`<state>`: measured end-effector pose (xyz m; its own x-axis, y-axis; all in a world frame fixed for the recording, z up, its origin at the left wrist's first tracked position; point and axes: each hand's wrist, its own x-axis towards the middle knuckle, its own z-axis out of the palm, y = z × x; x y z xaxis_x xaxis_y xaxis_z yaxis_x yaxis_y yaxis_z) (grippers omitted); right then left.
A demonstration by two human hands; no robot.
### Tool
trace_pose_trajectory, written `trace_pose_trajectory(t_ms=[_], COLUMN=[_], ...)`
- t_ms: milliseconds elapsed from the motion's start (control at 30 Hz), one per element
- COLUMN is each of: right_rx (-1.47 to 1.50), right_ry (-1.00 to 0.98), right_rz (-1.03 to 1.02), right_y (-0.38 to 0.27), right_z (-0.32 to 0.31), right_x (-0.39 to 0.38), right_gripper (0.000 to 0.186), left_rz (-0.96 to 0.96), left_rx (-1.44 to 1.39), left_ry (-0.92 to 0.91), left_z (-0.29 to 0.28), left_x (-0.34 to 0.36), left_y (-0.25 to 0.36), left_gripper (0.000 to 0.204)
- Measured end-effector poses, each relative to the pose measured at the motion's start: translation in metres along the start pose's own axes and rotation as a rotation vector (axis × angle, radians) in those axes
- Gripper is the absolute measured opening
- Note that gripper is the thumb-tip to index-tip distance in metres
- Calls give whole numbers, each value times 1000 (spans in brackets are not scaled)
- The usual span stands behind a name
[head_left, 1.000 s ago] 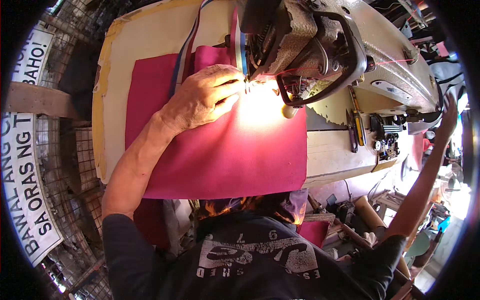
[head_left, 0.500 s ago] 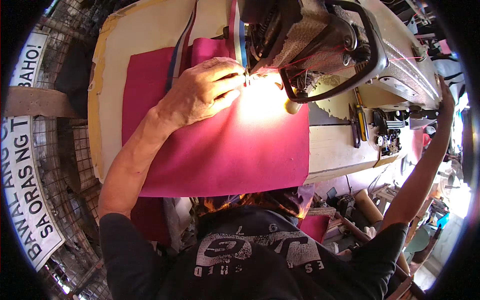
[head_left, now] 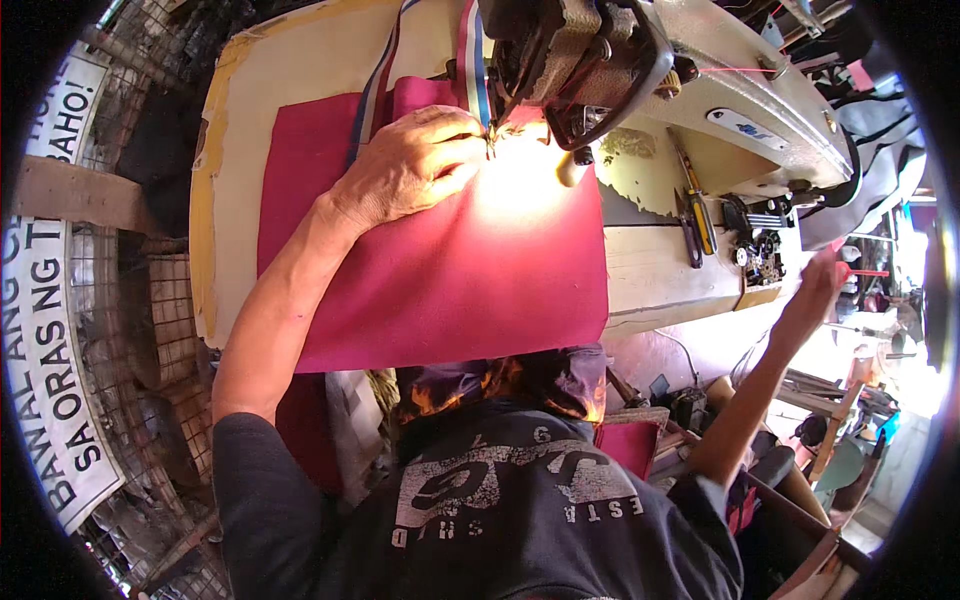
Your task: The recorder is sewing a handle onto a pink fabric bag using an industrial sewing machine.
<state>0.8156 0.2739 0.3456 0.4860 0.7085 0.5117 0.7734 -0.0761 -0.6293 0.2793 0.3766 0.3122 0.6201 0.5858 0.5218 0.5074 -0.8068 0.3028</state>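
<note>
A magenta fabric panel (head_left: pixel 450 290) lies across the sewing machine bed and hangs over its front edge. My left hand (head_left: pixel 415 165) rests on the panel with its fingers bent together, pinching the end of a striped strap (head_left: pixel 468 60) beside the needle area. The strap is blue, white and red and runs away from me; a second striped strap (head_left: pixel 378 80) passes behind my hand. The sewing machine head (head_left: pixel 570 60) stands just right of my fingertips, its lamp glaring on the cloth. My right hand (head_left: pixel 820 285) is off to the right, below the handwheel (head_left: pixel 850 190), its fingers blurred.
A yellow-handled screwdriver (head_left: pixel 703 225) and dark-handled scissors (head_left: pixel 688 230) lie on the machine bed. Close by is a bobbin winder (head_left: pixel 765 255). A wire grid with a white sign (head_left: pixel 60 380) borders the left. Cluttered shelves and parts fill the lower right.
My right hand has come off the handwheel and moved down toward me. My left hand keeps its hold by the needle. The view has shifted slightly, and the machine head appears turned.
</note>
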Motion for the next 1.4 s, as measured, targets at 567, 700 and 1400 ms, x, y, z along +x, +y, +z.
trace_pose_trajectory(t_ms=[567, 700, 1400], right_rx=[1529, 1481, -746], right_ry=[-1404, -1361, -429], right_rz=[1065, 1154, -772], right_y=[-46, -35, -190], right_z=[130, 70, 143], right_x=[-345, -334, -47], right_gripper=[79, 90, 19], left_rz=[-82, -196, -304], left_rx=[77, 169, 243], left_ry=[70, 165, -242], left_z=[8, 21, -6], left_x=[-2, -5, -3], left_y=[21, 40, 59], left_gripper=[15, 15, 30])
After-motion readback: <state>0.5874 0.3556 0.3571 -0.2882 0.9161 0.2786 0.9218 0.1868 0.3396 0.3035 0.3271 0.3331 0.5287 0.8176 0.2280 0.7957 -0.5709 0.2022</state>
